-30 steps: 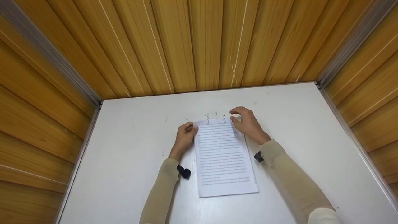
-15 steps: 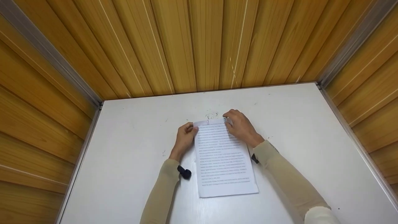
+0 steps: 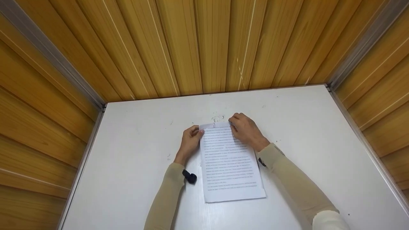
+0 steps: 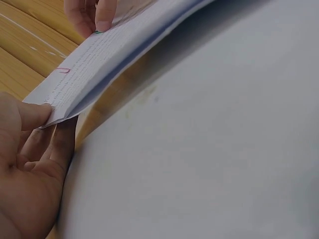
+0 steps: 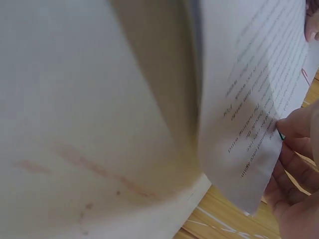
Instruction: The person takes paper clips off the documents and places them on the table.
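A stack of printed paper (image 3: 228, 166) lies upright to me on the white table, its top edge lifted in the wrist views. My left hand (image 3: 190, 140) pinches its top left corner, thumb over the print and fingers beneath. A pink paper clip (image 4: 62, 70) sits on the top edge, between the two hands. To its right, my right hand (image 3: 246, 130) pinches a green paper clip (image 5: 280, 134) at the same edge. Only a sliver of the green clip shows; thumb and fingers cover most of it.
The white table (image 3: 137, 166) carries small dark marks (image 3: 219, 118) just beyond the stack. Yellow wood-grain panels (image 3: 211, 48) stand behind the table and along both sides. A black wrist camera (image 3: 190, 177) hangs by the left sleeve.
My right hand has moved left from the stack's top right corner to the green paper clip, and its fingers have closed on it. The left hand and the stack stay put.
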The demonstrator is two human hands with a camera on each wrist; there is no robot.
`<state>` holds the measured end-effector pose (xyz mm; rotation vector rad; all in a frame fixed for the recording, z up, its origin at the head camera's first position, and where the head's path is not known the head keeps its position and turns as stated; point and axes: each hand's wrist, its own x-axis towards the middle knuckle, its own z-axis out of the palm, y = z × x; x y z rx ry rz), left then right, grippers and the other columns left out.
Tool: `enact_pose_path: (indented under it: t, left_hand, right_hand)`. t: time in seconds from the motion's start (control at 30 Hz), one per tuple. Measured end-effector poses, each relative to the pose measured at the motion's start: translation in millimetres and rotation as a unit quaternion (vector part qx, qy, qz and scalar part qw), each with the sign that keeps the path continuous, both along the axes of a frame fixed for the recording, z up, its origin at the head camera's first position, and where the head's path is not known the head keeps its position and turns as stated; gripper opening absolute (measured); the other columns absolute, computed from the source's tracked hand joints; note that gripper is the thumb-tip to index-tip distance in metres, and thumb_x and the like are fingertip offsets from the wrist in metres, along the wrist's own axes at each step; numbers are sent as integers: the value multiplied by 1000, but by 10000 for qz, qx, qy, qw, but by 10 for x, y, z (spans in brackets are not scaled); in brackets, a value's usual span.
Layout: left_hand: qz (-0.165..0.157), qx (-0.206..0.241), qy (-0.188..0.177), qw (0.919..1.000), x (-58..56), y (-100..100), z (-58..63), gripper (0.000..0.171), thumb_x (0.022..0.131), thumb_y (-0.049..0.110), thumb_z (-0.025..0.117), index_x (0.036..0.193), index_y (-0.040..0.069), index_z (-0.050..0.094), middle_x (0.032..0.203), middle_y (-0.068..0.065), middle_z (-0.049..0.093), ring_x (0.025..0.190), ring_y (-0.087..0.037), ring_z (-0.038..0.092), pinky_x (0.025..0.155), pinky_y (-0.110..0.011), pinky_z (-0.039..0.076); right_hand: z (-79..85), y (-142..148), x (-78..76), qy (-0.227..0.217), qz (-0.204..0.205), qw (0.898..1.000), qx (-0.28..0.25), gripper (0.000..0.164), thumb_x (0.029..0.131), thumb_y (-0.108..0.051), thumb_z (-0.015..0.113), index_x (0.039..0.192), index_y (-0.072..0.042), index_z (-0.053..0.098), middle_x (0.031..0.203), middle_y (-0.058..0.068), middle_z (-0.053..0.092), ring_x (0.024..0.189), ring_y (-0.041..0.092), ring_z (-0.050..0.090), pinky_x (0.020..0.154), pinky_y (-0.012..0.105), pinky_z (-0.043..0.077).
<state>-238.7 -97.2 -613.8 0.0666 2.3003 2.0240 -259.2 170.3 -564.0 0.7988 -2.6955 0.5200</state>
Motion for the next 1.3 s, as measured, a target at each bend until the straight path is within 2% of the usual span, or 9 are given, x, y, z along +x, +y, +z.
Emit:
enact_pose_path:
  t: [0.13,0.4,0.73,1.3]
  left_hand:
    - [-82,58,11,9999,11,-8,-16,22,109,14,62,126,6,72,116,-11,78,97,-19,75,84,-27,56]
    - [-96,32,61,9999,-2,1,3,21,109,16,62,125,9,73,113,-8,79,95,-20,75,83,-28,56]
    - [-64,43,21,10000,-8,-4,-15,22,109,16,62,125,8,74,115,-11,79,95,-19,75,82,-28,56]
    - [-30,-38,155,9999,-8,15,-6,19,107,10,62,121,6,74,111,-12,79,91,-20,75,78,-27,57]
  right_hand:
    - [-21,0,-11,432,129,9984,341,7,98,-3,70,101,0,76,97,13,71,89,29,70,76,39,60]
    - [0,0,-55,884,290,9948,421,5,94,0,73,92,1,77,87,14,72,79,29,71,68,41,61]
    - [28,1,-55,605,311,9964,498,10,96,0,70,90,2,78,84,14,72,77,30,72,68,42,60]
    - [81,10,-83,534,345,9966,517,9,93,0,73,91,4,80,86,16,75,80,32,75,73,43,62]
